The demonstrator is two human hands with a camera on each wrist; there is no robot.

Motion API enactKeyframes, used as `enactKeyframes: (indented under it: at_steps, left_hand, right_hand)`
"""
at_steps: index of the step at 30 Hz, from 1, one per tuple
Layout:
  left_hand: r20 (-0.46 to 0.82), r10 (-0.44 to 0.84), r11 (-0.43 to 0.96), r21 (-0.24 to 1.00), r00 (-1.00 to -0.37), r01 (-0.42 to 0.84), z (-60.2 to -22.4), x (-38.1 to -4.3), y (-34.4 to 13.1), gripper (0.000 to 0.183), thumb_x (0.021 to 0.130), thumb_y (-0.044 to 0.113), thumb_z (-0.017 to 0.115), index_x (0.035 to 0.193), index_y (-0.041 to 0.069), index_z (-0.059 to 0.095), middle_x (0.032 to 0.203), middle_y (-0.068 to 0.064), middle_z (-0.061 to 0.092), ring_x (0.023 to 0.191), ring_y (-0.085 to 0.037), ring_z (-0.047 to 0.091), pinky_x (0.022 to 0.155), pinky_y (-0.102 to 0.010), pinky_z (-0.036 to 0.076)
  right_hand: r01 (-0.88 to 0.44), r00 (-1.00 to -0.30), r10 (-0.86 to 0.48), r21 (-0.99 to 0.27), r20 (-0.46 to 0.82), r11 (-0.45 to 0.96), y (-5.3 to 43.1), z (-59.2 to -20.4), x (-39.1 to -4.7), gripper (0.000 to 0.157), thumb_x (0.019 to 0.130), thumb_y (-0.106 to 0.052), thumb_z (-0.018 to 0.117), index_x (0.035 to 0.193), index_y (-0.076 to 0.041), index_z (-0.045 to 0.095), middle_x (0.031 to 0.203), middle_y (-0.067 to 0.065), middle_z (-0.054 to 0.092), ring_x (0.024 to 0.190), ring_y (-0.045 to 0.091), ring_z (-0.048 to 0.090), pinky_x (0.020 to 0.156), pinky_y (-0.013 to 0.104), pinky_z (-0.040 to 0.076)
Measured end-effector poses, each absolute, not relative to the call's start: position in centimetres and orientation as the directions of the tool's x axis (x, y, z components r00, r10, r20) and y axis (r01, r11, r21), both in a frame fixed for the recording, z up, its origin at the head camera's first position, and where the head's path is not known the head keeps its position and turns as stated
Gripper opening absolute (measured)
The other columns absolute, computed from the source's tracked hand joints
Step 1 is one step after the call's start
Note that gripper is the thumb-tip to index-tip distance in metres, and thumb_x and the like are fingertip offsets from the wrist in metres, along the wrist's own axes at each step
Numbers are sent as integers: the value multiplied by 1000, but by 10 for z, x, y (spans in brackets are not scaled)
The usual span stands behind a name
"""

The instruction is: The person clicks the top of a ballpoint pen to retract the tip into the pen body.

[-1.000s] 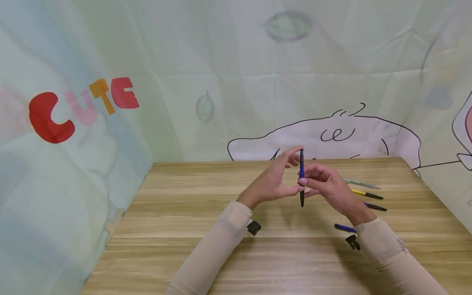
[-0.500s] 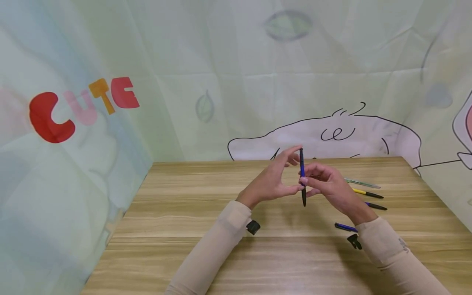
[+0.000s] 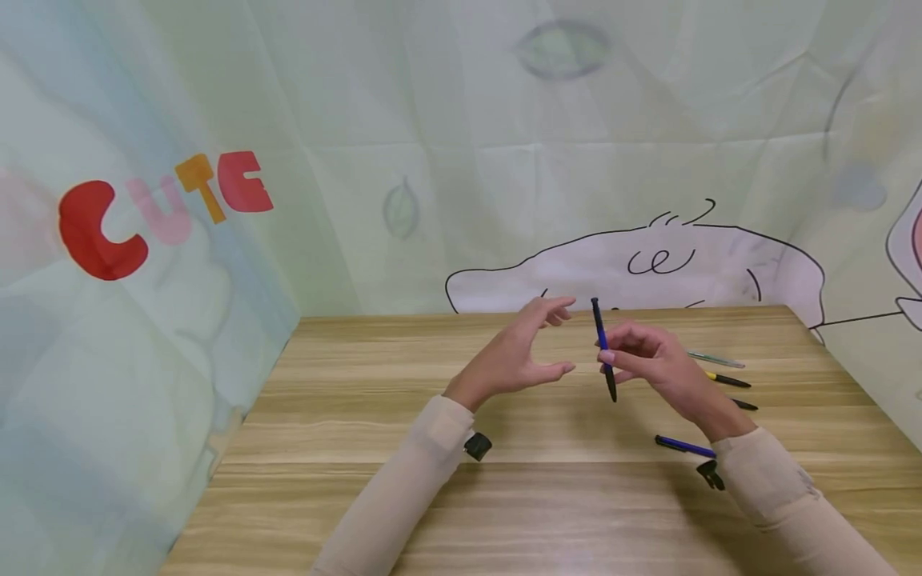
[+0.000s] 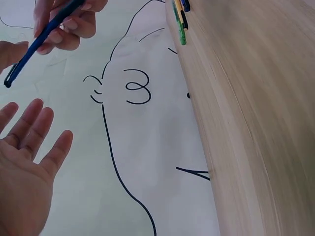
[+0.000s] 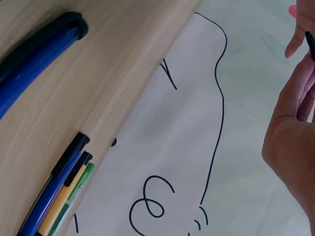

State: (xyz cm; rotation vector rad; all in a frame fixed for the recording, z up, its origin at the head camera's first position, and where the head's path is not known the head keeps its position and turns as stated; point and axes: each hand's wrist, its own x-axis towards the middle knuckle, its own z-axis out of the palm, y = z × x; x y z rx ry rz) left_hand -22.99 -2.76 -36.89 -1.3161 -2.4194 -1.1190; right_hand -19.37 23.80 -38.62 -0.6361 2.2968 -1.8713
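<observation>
My right hand [image 3: 651, 364] pinches a blue pen with black ends [image 3: 603, 340] between thumb and fingers, above the table. The pen stands nearly upright in the head view, its top leaning a little left. My left hand [image 3: 507, 348] is just left of it, thumb and fingers spread apart with nothing between them. In the left wrist view, the blue pen [image 4: 42, 42] slants across the upper left, above the spread fingers of my left hand [image 4: 27, 167]. Only a dark end of the held pen [image 5: 311, 44] shows at the right wrist view's edge, by my right hand [image 5: 290, 137].
On the wood-grain table [image 3: 403, 448], a blue pen [image 3: 684, 446] lies near my right wrist. Beyond it, partly behind my right hand, lie a black-ended pen [image 3: 744, 405], a yellow and black pen [image 3: 729, 380] and a green clear pen [image 3: 716, 359]. A printed cloth backdrop [image 3: 432, 160] stands behind.
My left hand has let go of the pen's top and lower part and drawn away to the left. My right hand has moved slightly right with the pen, which now tilts more.
</observation>
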Motion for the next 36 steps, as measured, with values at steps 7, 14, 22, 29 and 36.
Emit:
enactKeyframes:
  at_steps: [7,14,22,29,36]
  left_hand:
    - [459,650,347,530,-605,774,-373,-229,-43,81,88,28,80,156,21,35,137,1,53,126,-17,52,108,-31,47]
    - [482,647,332,519,-590,788,-376,-229,-56,79,88,25,80,155,20,37,134,0,53,125,-21,53,109,-37,47]
    - [478,632,361,515,-610,778,-380,-230,-71,77,88,23,80,152,18,39,133,0,54,125,-22,54,109,-39,48]
    - [465,618,383,525,-633,760,-381,-227,-82,76,87,23,80,151,20,41,132,2,54,123,-15,53,108,-39,48]
    - [463,606,397,529,-647,750,-383,-227,-96,76,87,23,80,152,21,40,133,1,54,123,-15,54,109,-40,48]
  right_hand:
    - [-231,-913,-384,-949,136,213,250,-388,-191,24,101,-20,65,120,-6,66,112,12,67,99,21,69,81,39,63]
    - [-225,-918,-377,-942,120,250,262,-389,-189,23,100,-21,66,117,-5,66,106,10,70,96,25,69,79,39,63]
    - [-223,-916,-384,-941,115,252,273,-389,-189,21,102,-17,63,118,-3,66,104,8,71,96,24,69,79,37,63]
    - [-241,-910,-397,-932,121,270,283,-390,-186,22,102,-15,62,119,-2,65,105,7,71,96,22,69,80,34,62]
    - [-250,-911,-397,-915,112,317,296,-393,-182,23,103,-18,61,122,-5,65,110,6,70,99,17,69,82,32,61]
